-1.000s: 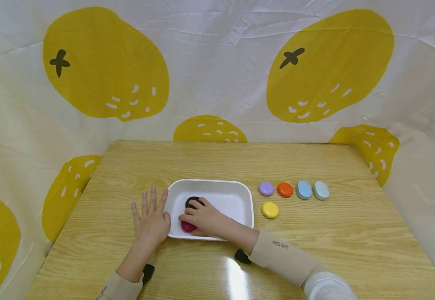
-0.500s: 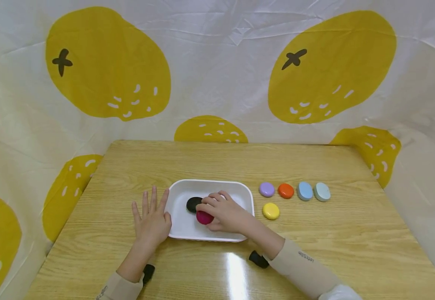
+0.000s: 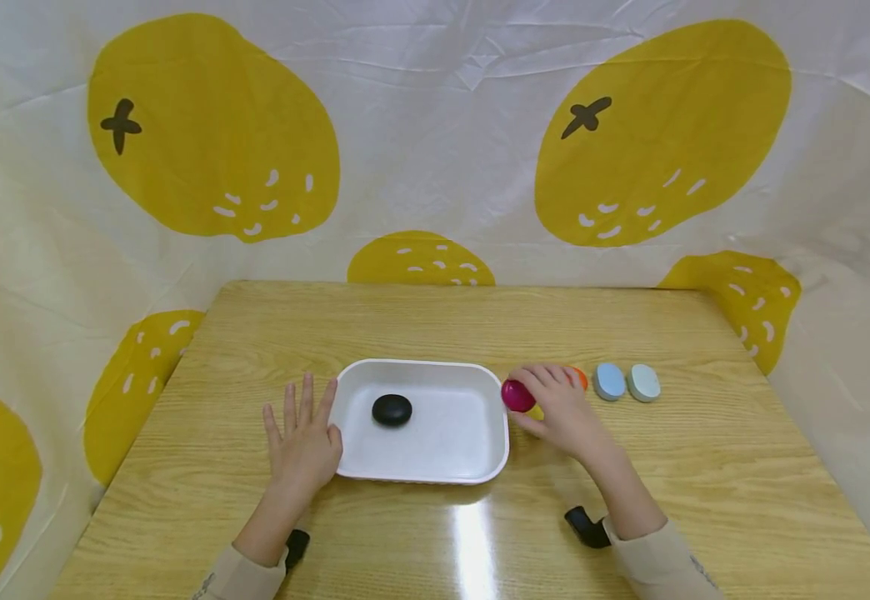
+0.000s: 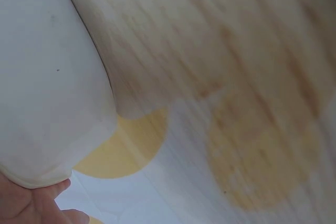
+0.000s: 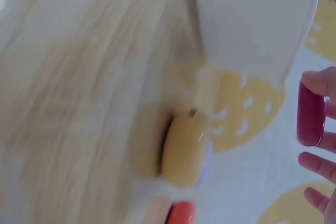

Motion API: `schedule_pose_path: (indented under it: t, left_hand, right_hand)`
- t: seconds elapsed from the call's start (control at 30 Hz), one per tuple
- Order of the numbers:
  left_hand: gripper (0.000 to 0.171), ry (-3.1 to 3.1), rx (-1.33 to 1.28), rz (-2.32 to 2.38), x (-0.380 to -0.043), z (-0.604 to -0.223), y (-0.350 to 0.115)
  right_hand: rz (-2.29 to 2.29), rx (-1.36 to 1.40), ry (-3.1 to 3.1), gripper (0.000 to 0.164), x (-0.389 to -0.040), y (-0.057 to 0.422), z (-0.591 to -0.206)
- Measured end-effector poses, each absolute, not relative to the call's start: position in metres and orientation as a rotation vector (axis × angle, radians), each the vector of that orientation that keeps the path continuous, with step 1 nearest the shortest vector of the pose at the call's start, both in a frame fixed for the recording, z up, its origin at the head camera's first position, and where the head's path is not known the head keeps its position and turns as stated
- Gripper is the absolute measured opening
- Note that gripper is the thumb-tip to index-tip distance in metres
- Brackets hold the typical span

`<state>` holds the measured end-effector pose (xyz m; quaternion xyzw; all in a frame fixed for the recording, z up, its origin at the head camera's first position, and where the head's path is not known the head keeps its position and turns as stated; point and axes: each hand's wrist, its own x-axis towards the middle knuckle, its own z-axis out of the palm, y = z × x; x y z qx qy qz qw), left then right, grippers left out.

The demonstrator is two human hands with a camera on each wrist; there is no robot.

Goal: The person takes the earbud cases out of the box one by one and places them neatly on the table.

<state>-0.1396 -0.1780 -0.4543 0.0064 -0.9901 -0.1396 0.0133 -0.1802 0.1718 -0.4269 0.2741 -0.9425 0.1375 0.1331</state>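
My right hand [image 3: 555,408] pinches a glossy magenta pebble-shaped piece [image 3: 517,395] just past the right rim of the white tray [image 3: 435,480]. In the right wrist view the magenta piece [image 5: 311,114] stands on edge between thumb and fingers, above the table. Below the hand sits a yellow piece [image 5: 185,150], mostly covered in the head view. An orange-red piece [image 3: 578,377] peeks out behind the fingers. My left hand [image 3: 303,446], fingers spread and straight, rests against the tray's left rim. Inside the tray lies a black oval piece [image 3: 392,410].
A blue piece [image 3: 610,382] and a pale blue one [image 3: 643,383] stand on the wooden table [image 3: 705,483] to the right. A purple piece [image 5: 206,163] shows partly behind the yellow one. A fruit-printed cloth [image 3: 435,150] hangs behind the table.
My right hand has lifted the magenta piece from beside the black one and carried it rightward out of the tray. My left hand has stayed at the rim.
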Motion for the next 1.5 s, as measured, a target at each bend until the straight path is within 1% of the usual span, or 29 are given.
schedule_pose_path:
  t: [0.3, 0.43, 0.57, 0.9, 1.2, 1.37, 1.5]
  left_hand:
    - [0.058, -3.081, 0.023, -0.452, -0.139, -0.452, -0.177]
    - [0.058, -3.084, 0.022, -0.461, -0.138, -0.451, -0.177]
    - [0.058, -3.079, 0.022, -0.455, -0.138, -0.452, -0.177]
    - [0.058, -3.078, 0.019, -0.456, -0.138, -0.453, -0.178]
    - [0.059, -3.058, 0.015, -0.452, -0.139, -0.453, -0.178]
    - [0.059, -3.063, 0.013, -0.454, -0.139, -0.453, -0.178]
    - [0.058, -3.061, 0.012, -0.449, -0.139, -0.454, -0.178]
  right_hand:
    - [0.393, 0.543, -2.856, 0.049, -0.176, 0.226, -0.446]
    - [0.356, 0.471, -2.944, 0.051, -0.172, 0.239, -0.453]
    - [0.339, 0.459, -3.02, 0.051, -0.17, 0.246, -0.457]
    - [0.394, 0.466, -3.095, 0.047, -0.169, 0.25, -0.464]
    - [0.43, 0.436, -3.118, 0.052, -0.168, 0.247, -0.461]
    - [0.393, 0.458, -3.067, 0.054, -0.171, 0.239, -0.452]
    - [0.379, 0.569, -2.964, 0.052, -0.178, 0.22, -0.435]
